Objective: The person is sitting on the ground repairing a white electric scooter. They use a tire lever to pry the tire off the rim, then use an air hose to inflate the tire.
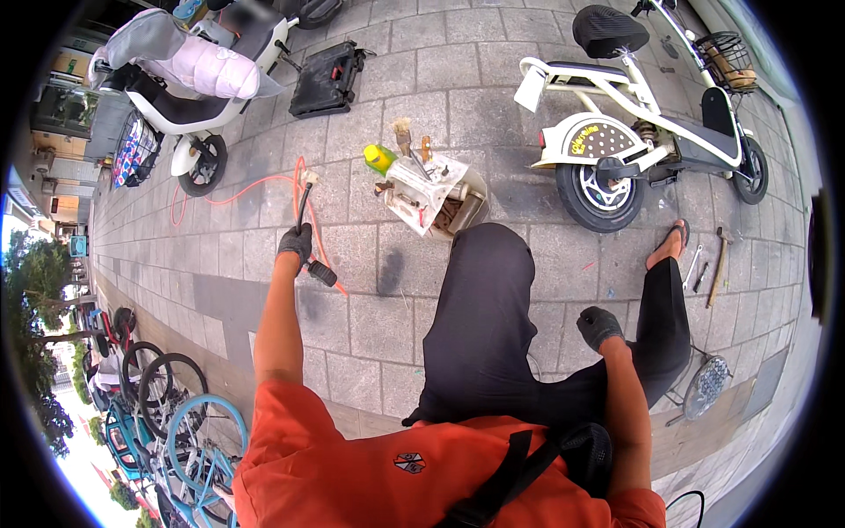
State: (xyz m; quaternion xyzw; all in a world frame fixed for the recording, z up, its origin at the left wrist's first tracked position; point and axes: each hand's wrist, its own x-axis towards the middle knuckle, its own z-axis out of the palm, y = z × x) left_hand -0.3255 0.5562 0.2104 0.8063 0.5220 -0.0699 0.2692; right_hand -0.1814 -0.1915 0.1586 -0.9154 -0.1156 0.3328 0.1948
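My left hand [297, 244], in a dark glove, is out to the left above the paving, closed around a black rod-like tool [304, 206]. A ribbed black block [322, 273] shows below that hand; whether it belongs to the tool I cannot tell. Close by, an orange hose [321, 231] runs along the ground. My right hand [601, 326], also gloved, is held beside my right leg, its fingers curled and nothing visible in them. Ahead of my knee stands a white tool bin [407, 201] with tools and a yellow-green bottle [379, 158].
A cream electric scooter [607, 145] stands at the right. A wrench [693, 266] and a hammer [721, 268] lie beside my foot. At the upper left are a black case [325, 81] and a white scooter [180, 110]. Bicycles [198, 444] stand at the lower left, a small stool [707, 387] at the right.
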